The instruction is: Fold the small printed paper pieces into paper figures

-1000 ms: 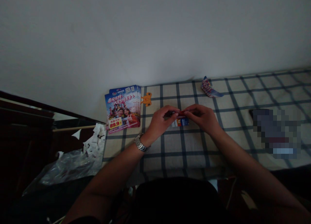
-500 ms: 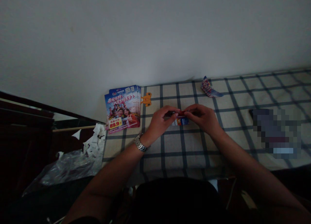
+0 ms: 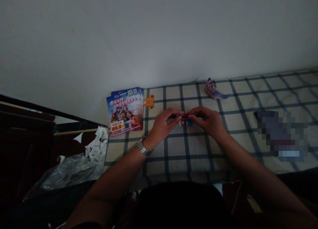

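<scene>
Closest in, the person's left hand (image 3: pixel 163 125), with a metal-link wristwatch (image 3: pixel 143 147) on its wrist, and right hand (image 3: pixel 207 122) meet in front, both curled nearly closed. Their fingertips (image 3: pixel 179 115) pinch opposite ends of a small printed card (image 3: pixel 185 121), red along the top edge and blue and white below, held just above a checked cloth (image 3: pixel 203 146) with dark blue lines. Left of the cloth's edge, a crinkled clear plastic bag (image 3: pixel 72 171) lies bunched beside torn white paper scraps (image 3: pixel 96 144), with a thin wooden stick (image 3: pixel 74 131) behind them and dark furniture (image 3: pixel 25 139) further left. On the cloth, a stack of glossy flyers (image 3: pixel 124 111) marked 89.9 sits left of the hands, touching an orange cutout (image 3: pixel 149 102). Right of the hands lies a pixelated, unreadable dark object (image 3: pixel 282 136). Farther off, a crumpled printed paper (image 3: pixel 213 89) rests near the white wall (image 3: pixel 159 33).
</scene>
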`<state>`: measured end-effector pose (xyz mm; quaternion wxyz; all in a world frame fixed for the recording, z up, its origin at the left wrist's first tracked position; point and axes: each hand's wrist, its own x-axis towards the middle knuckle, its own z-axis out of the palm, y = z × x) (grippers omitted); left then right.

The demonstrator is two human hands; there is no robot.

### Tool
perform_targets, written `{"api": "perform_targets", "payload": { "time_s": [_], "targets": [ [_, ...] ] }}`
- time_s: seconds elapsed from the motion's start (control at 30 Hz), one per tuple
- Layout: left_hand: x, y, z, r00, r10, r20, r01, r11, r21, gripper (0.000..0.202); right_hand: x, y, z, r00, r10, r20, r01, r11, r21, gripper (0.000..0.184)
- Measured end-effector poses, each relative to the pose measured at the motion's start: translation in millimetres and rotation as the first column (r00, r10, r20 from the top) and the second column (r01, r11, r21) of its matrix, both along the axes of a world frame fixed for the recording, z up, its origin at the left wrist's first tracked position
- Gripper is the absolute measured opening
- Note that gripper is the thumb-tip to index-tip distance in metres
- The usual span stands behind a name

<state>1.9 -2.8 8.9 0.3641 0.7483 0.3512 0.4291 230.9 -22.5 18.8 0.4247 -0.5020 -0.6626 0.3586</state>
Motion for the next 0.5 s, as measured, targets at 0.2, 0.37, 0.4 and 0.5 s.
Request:
{"api": "perform_targets", "payload": {
  "time_s": [0.2,0.37,0.4,0.5],
  "targets": [
    [0.9,0.7,-6.6,0.994,-0.004,0.105,0.012,0.997,-0.079,0.017,1.2,0.8,-5.7,1.000,0.009,-0.030,-0.009,1.000,0.004,0.026],
    [2.4,4.9,-7.9,0.967,0.039,0.253,0.014,0.979,-0.206,0.022,3.6,2.4,-10.2,0.994,-0.054,-0.096,0.053,0.998,-0.018,0.029],
    [2.5,5.5,-6.9,0.964,0.046,0.262,0.014,0.976,-0.219,0.021,3.8,2.6,-10.1,0.992,-0.059,-0.109,0.057,0.998,-0.023,0.029],
    [2.8,5.6,-3.0,0.961,0.066,0.267,0.004,0.967,-0.254,0.021,3.7,2.6,-8.5,0.991,-0.065,-0.116,0.063,0.998,-0.024,0.030]
  ]
}}
